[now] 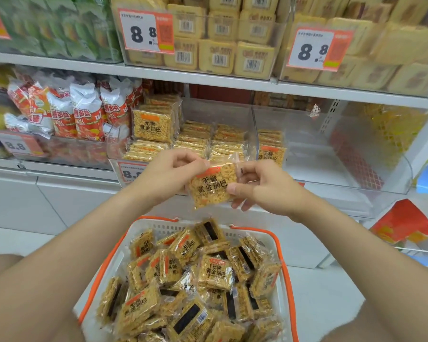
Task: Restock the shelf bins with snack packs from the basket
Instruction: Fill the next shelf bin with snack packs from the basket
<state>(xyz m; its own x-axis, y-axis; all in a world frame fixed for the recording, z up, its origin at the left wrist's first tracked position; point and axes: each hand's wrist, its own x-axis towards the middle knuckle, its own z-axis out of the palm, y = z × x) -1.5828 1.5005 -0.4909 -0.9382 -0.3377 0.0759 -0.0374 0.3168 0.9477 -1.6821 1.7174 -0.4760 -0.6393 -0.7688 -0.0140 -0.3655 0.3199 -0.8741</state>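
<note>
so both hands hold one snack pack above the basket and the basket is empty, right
No, the basket is not empty: the head view shows it piled with packs. The left hand and right hand do hold one snack pack above it.

We hold a square, clear-wrapped pack of golden puffed-rice snack (pixel 211 187) between both hands, in front of the shelf and above the basket. Our left hand (pixel 169 174) pinches its upper left corner. Our right hand (pixel 260 186) grips the right edge, thumb on the front. Below sits a white plastic basket with orange handles (pixel 163 228), heaped with the same packs. Behind the held pack, a clear plastic shelf bin (pixel 208 111) carries stacks of them, with one upright pack (pixel 152 124) at its left rear.
</note>
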